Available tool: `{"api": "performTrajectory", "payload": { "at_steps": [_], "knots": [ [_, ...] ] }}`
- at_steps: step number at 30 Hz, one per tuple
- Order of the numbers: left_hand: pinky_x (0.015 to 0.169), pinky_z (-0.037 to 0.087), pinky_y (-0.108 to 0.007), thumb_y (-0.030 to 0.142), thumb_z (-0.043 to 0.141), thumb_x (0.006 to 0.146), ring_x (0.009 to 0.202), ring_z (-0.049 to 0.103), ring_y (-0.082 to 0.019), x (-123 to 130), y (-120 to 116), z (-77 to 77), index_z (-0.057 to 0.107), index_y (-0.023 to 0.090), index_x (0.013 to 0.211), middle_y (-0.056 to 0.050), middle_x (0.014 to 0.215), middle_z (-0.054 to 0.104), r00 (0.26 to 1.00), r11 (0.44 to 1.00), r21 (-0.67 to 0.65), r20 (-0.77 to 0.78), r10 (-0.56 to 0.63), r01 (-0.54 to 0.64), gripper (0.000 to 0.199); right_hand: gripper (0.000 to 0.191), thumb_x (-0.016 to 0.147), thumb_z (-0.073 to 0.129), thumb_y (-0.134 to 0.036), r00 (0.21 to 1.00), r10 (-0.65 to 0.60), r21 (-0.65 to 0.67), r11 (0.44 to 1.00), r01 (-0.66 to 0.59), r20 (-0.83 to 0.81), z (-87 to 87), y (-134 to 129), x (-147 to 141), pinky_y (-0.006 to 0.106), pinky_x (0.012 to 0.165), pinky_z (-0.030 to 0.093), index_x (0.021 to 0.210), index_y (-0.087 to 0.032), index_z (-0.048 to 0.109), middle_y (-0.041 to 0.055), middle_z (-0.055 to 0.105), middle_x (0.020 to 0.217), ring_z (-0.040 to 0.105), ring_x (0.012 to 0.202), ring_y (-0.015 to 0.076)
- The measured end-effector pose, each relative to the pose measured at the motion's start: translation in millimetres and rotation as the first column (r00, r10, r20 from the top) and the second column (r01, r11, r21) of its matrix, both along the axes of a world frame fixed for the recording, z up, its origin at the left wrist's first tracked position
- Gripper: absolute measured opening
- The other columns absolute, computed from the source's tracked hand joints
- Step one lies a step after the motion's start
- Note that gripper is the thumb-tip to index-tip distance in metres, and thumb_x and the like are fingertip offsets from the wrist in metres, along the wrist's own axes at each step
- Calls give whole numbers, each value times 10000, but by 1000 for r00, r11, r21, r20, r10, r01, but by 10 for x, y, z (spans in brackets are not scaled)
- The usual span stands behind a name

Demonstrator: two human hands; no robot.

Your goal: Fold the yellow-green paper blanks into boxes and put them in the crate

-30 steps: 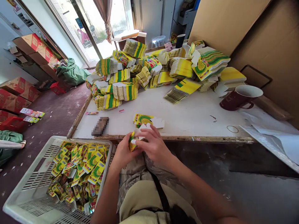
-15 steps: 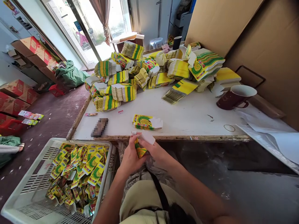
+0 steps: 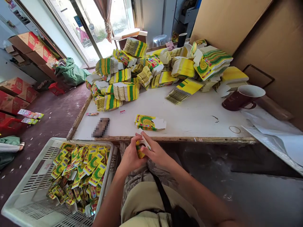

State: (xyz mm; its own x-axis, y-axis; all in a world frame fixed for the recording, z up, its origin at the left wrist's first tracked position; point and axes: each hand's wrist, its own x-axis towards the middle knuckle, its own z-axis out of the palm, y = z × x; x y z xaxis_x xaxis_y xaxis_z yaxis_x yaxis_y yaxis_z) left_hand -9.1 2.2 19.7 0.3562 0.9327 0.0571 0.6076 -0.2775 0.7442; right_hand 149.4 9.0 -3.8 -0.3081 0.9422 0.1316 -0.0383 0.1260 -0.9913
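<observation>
Close together at the table's front edge, my left hand (image 3: pixel 132 156) and my right hand (image 3: pixel 155 152) hold one small yellow-green carton (image 3: pixel 140 152) between them. My left fingers wrap round its left side; my right thumb and fingers grip its white flap (image 3: pixel 146 144). Part of the carton is hidden by the fingers. Just beyond my hands, a small stack of flat yellow cartons (image 3: pixel 148 122) with white flaps lies on the white table (image 3: pixel 189 121). Below left, a pale plastic crate (image 3: pixel 33 189) holds several small yellow cartons (image 3: pixel 94 162).
Bundles of flat yellow cartons (image 3: pixel 126 91) are heaped across the table's back. A maroon mug (image 3: pixel 230 101) and a rubber band (image 3: pixel 234 129) are at the right. A blurred dark object (image 3: pixel 101 127) lies at the front left. Red boxes (image 3: pixel 17 88) stand on the floor.
The white flap has turned from lying broad to nearly edge-on between my hands, and my right fingers have moved up and left over it. The view has shifted slightly.
</observation>
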Motion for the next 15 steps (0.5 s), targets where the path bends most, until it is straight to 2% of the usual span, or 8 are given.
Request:
{"api": "performTrajectory", "payload": {
  "at_steps": [3,7,9,12,15],
  "knots": [
    [700,504,-309,191,650,680,790,652,-198,-27,1,-9,368,226,1296,-30,993,671,1000,1000,6,8,5,-5,679,806,880,660,-498,995,27,64,997,-33,93,37,-33,43,487,1133,410,1566,-236,328,150,467,1541,502,1379,303],
    [742,510,-324,181,641,675,835,646,-201,-21,-11,-25,399,232,1244,-34,1010,652,1000,1000,5,29,9,-9,621,752,930,609,-428,991,53,41,997,-59,121,67,-35,30,491,1085,464,1580,-217,295,173,496,1513,546,1339,309],
    [741,518,-328,178,632,681,848,646,-207,-11,-16,-59,421,229,1169,-42,994,639,999,1000,-11,45,29,-29,534,717,936,610,-378,987,8,103,994,-25,161,76,-44,-9,492,1109,448,1571,-218,319,168,498,1514,519,1367,305],
    [773,530,-343,154,599,691,895,642,-214,-2,-17,-147,461,216,1069,-82,1046,606,998,998,44,57,38,-41,408,611,947,576,-251,968,-66,278,961,-3,240,67,-75,-78,472,1155,412,1531,-214,403,156,439,1560,446,1427,284],
    [813,532,-352,144,620,686,950,632,-214,10,-23,-222,438,205,1145,-100,1111,582,991,990,112,110,71,-83,498,554,937,512,-125,961,-69,383,923,-40,266,6,-78,-106,439,1165,414,1476,-249,493,115,423,1578,437,1435,246]
  ]
}}
